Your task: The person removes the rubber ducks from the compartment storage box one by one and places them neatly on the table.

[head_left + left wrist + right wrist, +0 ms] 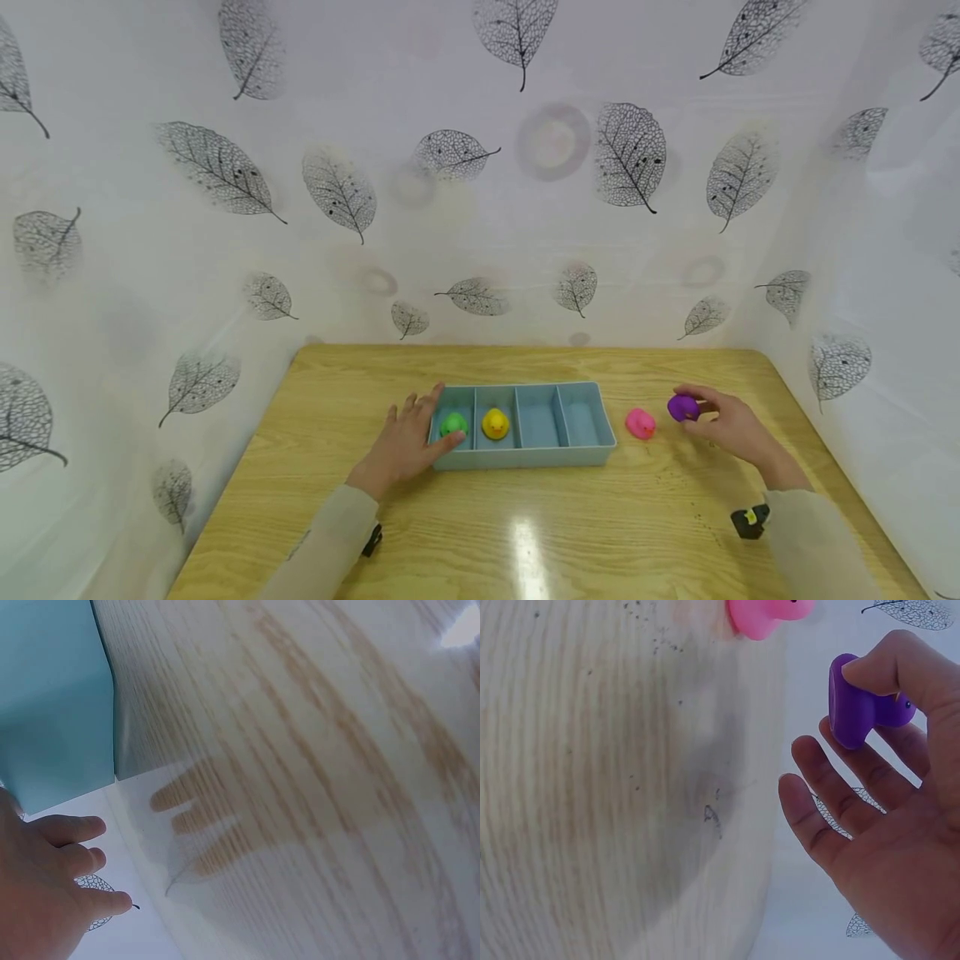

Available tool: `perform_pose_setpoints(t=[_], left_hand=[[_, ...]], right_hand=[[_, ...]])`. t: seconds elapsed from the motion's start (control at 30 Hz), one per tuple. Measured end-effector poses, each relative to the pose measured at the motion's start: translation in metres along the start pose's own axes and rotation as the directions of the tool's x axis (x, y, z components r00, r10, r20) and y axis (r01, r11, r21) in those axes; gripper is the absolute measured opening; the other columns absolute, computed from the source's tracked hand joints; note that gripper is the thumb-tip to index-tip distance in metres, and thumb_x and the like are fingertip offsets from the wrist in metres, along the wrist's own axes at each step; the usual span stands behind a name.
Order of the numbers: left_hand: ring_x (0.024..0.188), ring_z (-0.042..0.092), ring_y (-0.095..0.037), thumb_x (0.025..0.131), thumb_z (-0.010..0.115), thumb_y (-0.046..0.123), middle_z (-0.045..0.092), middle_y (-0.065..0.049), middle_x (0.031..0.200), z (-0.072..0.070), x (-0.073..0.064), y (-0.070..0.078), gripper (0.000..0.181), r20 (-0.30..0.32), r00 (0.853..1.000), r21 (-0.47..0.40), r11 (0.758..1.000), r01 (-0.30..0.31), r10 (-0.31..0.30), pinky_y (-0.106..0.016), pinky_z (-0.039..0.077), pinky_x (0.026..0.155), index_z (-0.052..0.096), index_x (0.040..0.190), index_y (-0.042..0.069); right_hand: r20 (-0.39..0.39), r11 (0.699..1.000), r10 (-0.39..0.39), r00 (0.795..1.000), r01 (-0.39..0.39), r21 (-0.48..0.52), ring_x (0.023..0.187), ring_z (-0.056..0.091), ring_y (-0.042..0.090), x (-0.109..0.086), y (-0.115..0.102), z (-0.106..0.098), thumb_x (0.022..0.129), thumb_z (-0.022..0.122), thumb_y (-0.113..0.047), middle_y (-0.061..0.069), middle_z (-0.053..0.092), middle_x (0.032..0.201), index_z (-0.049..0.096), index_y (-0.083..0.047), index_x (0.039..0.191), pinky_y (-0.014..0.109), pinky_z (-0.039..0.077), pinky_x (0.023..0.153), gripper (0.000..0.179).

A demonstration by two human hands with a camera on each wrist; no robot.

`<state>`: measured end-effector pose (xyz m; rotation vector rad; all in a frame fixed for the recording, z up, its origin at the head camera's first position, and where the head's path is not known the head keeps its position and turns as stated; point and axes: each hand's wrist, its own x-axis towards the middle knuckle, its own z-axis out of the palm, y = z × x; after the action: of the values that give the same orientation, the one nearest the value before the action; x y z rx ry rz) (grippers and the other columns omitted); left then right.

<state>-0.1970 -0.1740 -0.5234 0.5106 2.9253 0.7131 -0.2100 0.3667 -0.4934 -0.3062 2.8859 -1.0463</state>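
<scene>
Held between thumb and fingertips of my right hand [731, 425] is a purple rubber duck [853, 705], raised over the right side of the table. A pink rubber duck [641, 423] sits just left of that hand. My left hand [405, 437] rests at the left end of a blue-grey divided tray [517, 458], its index finger at the back corner and its thumb reaching over the front edge. In the leftmost compartment lies a green rubber duck [453, 425], partly behind the thumb. The neighbouring compartment contains a yellow rubber duck [495, 424]; the two compartments on the right are bare.
Everything stands on a wooden table [465, 533] with light grain. A white leaf-printed sheet [480, 225] rises behind it and along both sides. A black wrist camera [750, 522] sticks out beneath the right sleeve.
</scene>
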Motion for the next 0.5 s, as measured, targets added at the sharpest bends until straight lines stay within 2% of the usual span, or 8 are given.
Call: perform_pose_setpoints(t=[0.27,0.5], left_hand=[[0.158,0.024,-0.053,0.101,0.052,0.068,0.032,-0.016,0.172,0.001,0.001,-0.002,0.096,0.004,1.000,0.002,1.000,0.007,-0.007,-0.077,0.012,0.124,0.009,0.172,0.019],[0.158,0.024,-0.052,0.101,0.051,0.069,0.033,-0.017,0.171,0.002,0.000,-0.003,0.096,0.004,1.000,0.003,1.000,0.005,-0.005,-0.076,0.012,0.125,0.008,0.172,0.020]], right_hand=[[0.016,1.000,0.004,1.000,-0.004,-0.018,0.097,0.064,0.021,-0.001,0.009,0.007,0.090,0.081,-0.013,0.024,0.072,0.119,0.062,0.002,0.142,0.025,0.047,0.074,0.057],[0.049,0.999,0.032,0.998,-0.032,-0.014,0.092,0.063,0.019,0.001,0.010,0.018,0.087,0.082,-0.011,0.019,0.074,0.112,0.063,0.003,0.140,0.024,0.049,0.072,0.058]])
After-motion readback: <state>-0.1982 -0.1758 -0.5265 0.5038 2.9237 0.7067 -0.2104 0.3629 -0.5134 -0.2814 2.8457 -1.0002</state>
